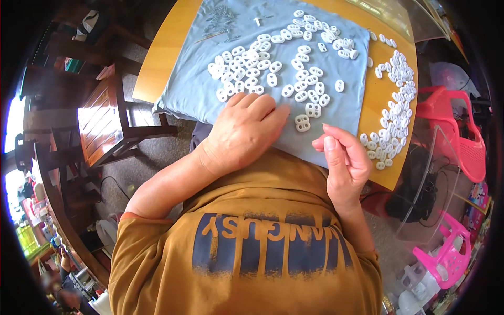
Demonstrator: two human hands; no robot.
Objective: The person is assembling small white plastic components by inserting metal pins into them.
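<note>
Dozens of white oval two-holed plastic pieces (pixel 252 72) on a light blue cloth (pixel 194 94) spread over a wooden table (pixel 163 58): a broad cluster at left, a winding column at center, a third group toward the far edge. More such pieces in a long drift (pixel 397 116) on bare wood along the table's right side.

Just below the left cluster, the left hand (pixel 242 126), back upward, over the near part of the cloth; fingers (pixel 262 106) curled down and under, tips hidden. Cannot tell open from closed, nor whether holding anything.

Near the cloth's lower right edge, the right hand (pixel 349 168), with bent fingers, thumb (pixel 335 152) and index fingertip close together. Cannot tell a pinch on something small from a narrow gap. Just beyond those tips, to the left, two close-set pairs of pieces (pixel 303 123), at the near end of the column.

Toward the cloth's far left, a spread of small dark slivers (pixel 220 21), a thin brown stick (pixel 210 38) and a small white arrow-shaped piece (pixel 257 21). Beyond the table, a pink-red plastic chair (pixel 471 155) at right and a slatted wooden chair (pixel 102 123) at left. At the bottom, a brown T-shirt (pixel 157 262) with a dark blue print.
</note>
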